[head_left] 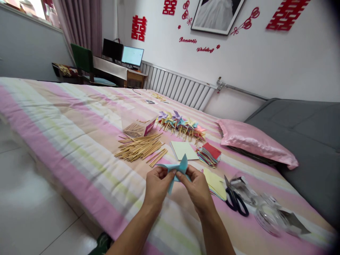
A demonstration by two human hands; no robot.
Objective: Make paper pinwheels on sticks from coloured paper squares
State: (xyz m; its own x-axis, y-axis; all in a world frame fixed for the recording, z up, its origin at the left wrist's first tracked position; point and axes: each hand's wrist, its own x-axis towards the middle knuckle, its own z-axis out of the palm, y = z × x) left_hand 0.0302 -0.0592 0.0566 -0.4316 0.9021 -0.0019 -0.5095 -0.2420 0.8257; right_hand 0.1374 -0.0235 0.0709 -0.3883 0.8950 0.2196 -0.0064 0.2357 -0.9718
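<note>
Between my two hands is a blue paper pinwheel [183, 163], its folded points sticking out to the left, upward and below. My left hand [158, 182] pinches it near the centre with thumb and fingers. From the other side my right hand [194, 182] grips it the same way, the two thumbs close together. Whatever fastens the centre is hidden by the fingers. Just beyond my hands lie a pale green paper stack [183, 150] and a stack of coloured paper squares [209, 154]. Yellow paper sheets [215, 183] lie beside my right hand.
Wooden sticks [140, 147] are heaped on the striped bed [87, 148], near a clear box [138, 125]. Several finished pinwheels [180, 124] lie behind. Scissors [235, 198] and clear tape rolls [271, 217] are at right, a pink pillow [255, 140] farther back.
</note>
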